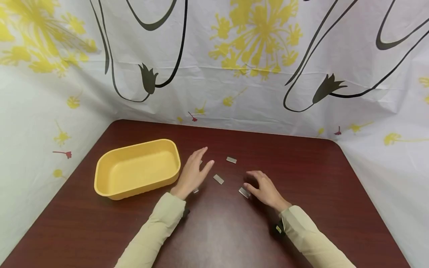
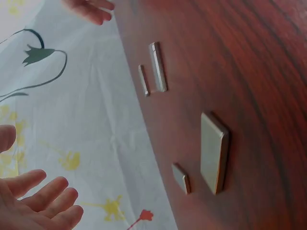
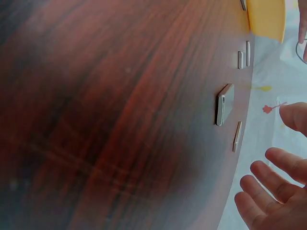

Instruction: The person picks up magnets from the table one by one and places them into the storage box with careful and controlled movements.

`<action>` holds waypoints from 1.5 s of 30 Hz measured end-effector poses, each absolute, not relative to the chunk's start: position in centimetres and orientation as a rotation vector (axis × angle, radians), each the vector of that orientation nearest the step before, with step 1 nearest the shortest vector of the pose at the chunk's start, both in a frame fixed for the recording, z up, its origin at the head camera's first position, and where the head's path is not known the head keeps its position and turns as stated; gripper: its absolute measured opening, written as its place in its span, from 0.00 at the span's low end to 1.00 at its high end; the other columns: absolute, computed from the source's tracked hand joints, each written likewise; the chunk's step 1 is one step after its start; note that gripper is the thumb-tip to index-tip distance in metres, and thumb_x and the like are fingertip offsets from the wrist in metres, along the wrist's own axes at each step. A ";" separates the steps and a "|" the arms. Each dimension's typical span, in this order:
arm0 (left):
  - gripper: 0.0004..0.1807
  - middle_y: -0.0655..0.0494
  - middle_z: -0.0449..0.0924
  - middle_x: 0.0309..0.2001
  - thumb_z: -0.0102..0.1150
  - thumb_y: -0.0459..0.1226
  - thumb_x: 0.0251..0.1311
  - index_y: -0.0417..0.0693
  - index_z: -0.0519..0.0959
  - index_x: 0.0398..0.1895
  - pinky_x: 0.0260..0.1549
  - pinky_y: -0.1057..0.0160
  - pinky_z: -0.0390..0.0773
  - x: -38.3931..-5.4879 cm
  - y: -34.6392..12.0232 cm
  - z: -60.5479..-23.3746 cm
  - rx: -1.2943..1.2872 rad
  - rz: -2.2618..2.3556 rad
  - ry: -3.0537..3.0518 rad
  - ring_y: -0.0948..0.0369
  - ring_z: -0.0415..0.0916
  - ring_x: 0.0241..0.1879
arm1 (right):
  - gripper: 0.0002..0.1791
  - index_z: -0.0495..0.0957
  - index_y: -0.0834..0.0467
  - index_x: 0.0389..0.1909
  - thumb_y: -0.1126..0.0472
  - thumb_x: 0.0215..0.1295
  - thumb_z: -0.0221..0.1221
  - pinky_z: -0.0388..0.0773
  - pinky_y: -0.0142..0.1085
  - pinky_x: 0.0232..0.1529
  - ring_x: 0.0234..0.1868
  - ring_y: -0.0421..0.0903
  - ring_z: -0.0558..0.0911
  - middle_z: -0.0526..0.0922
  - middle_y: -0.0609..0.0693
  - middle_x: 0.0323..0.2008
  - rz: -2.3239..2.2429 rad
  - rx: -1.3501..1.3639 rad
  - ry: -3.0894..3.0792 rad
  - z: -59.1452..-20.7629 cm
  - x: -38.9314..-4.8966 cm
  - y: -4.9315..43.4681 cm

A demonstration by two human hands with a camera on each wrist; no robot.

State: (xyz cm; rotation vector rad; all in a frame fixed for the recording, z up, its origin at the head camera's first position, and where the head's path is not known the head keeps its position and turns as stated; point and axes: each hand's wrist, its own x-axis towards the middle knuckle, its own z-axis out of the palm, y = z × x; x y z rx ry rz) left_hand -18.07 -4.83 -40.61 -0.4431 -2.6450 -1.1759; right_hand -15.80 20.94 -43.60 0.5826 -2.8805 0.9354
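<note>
Several small flat silver rectangular blocks lie apart on the table. One block [image 1: 244, 192] is beside the thumb of my right hand [image 1: 266, 190], a second block [image 1: 218, 179] is near the middle, and a third block [image 1: 231, 160] lies farther back. My left hand [image 1: 192, 173] hovers with fingers extended over two more blocks, which it partly hides; an edge of one block [image 1: 196, 190] shows under the wrist. In the wrist views both the left hand [image 2: 38, 206] and the right hand [image 3: 278, 191] have spread, relaxed fingers, holding nothing. A thick block [image 3: 224, 105] is nearest the right hand.
A yellow rectangular basin [image 1: 137, 167] stands on the left of the dark red wooden table [image 1: 214, 230], close to my left hand. White cloth [image 1: 201, 96] with yellow and grey flower prints hangs behind the table and along its sides.
</note>
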 end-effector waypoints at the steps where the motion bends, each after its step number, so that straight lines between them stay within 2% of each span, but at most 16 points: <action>1: 0.30 0.50 0.62 0.60 0.47 0.49 0.60 0.46 0.61 0.63 0.58 0.55 0.60 -18.0 -5.0 -40.5 -0.441 -1.186 -2.634 0.55 0.57 0.60 | 0.26 0.68 0.65 0.54 0.57 0.57 0.58 0.66 0.52 0.51 0.54 0.56 0.68 0.70 0.59 0.52 0.944 0.579 -2.881 -43.7 -15.7 20.9; 9: 0.25 0.50 0.67 0.56 0.49 0.47 0.60 0.46 0.67 0.58 0.57 0.54 0.61 -17.3 -6.5 -40.1 -0.411 -1.243 -2.543 0.54 0.62 0.57 | 0.22 0.72 0.64 0.49 0.57 0.55 0.59 0.70 0.48 0.46 0.46 0.53 0.72 0.73 0.57 0.44 0.925 0.563 -2.869 -43.9 -15.7 21.0; 19: 0.14 0.52 0.77 0.45 0.55 0.37 0.56 0.43 0.77 0.46 0.47 0.54 0.71 -16.6 -8.4 -40.3 -0.369 -1.402 -2.291 0.58 0.71 0.48 | 0.20 0.73 0.62 0.48 0.57 0.55 0.59 0.73 0.43 0.39 0.40 0.49 0.74 0.74 0.54 0.41 0.939 0.555 -2.883 -44.0 -15.4 21.3; 27: 0.13 0.51 0.77 0.42 0.57 0.35 0.54 0.43 0.78 0.43 0.39 0.55 0.74 -16.1 -10.5 -39.8 -0.305 -1.354 -2.251 0.58 0.71 0.43 | 0.20 0.73 0.62 0.48 0.57 0.57 0.57 0.73 0.40 0.37 0.38 0.47 0.74 0.74 0.53 0.40 0.956 0.607 -2.916 -43.8 -15.4 21.2; 36: 0.13 0.47 0.76 0.39 0.58 0.33 0.52 0.39 0.78 0.42 0.33 0.55 0.73 -15.4 -13.1 -40.0 -0.257 -1.295 -2.232 0.54 0.71 0.39 | 0.18 0.74 0.61 0.47 0.58 0.56 0.58 0.71 0.36 0.32 0.32 0.42 0.72 0.74 0.50 0.35 0.939 0.602 -2.931 -44.0 -15.3 21.3; 39: 0.14 0.46 0.75 0.39 0.58 0.32 0.51 0.39 0.77 0.43 0.31 0.58 0.75 -15.3 -13.9 -40.2 -0.237 -1.256 -2.233 0.55 0.71 0.39 | 0.17 0.75 0.61 0.45 0.58 0.56 0.58 0.71 0.33 0.30 0.29 0.40 0.73 0.74 0.48 0.33 0.949 0.623 -2.923 -44.1 -15.2 21.3; 45: 0.17 0.47 0.73 0.41 0.59 0.31 0.50 0.38 0.75 0.45 0.29 0.72 0.75 -15.0 -15.4 -40.3 -0.184 -1.247 -2.211 0.53 0.72 0.39 | 0.15 0.75 0.61 0.43 0.59 0.56 0.58 0.71 0.31 0.28 0.27 0.37 0.73 0.75 0.48 0.31 0.964 0.671 -2.919 -44.2 -15.2 21.4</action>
